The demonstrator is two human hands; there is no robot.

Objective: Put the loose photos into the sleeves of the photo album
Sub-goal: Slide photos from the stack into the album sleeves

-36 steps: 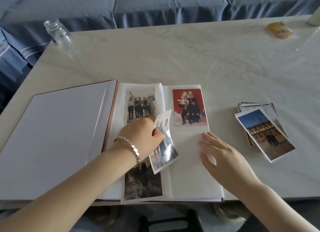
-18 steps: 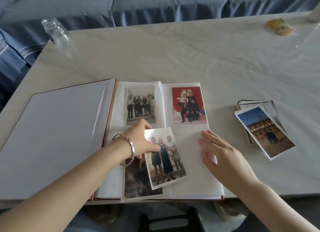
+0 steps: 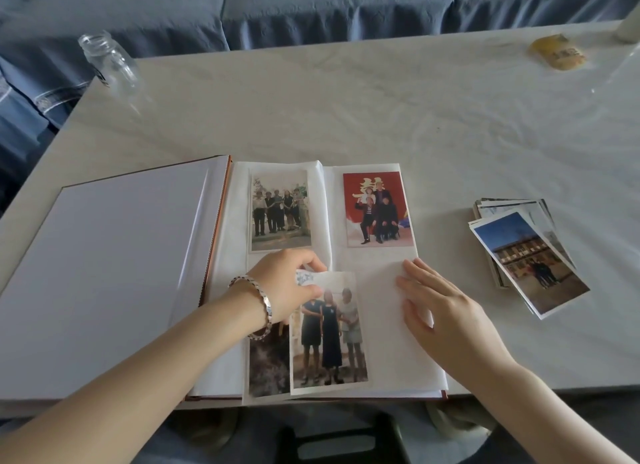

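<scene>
The photo album [image 3: 381, 370] lies open at the table's near edge, its cover [image 3: 104, 276] folded out to the left. Sleeved in it are a grey group photo [image 3: 280, 210], a red family photo [image 3: 377, 209] and a dark photo [image 3: 268, 366] at the lower left. My left hand [image 3: 287, 283] pinches the curled top-left corner of a loose photo of three people [image 3: 329, 328], which lies over the lower middle of the album. My right hand [image 3: 446, 311] rests flat, fingers straight, on the right page. A stack of loose photos [image 3: 526, 256] sits to the right.
A clear glass jar [image 3: 107, 62] lies at the table's far left corner. A yellow packet [image 3: 557, 51] lies far right, beside a white object [image 3: 628, 31] at the corner. A blue-covered sofa [image 3: 311, 10] runs behind the table. A dark stool [image 3: 339, 443] is below the near edge.
The loose photo went from held up and bent to lying flat over the album's lower middle, shifting slightly right. My left hand now pinches its top corner. My right hand stayed on the page.
</scene>
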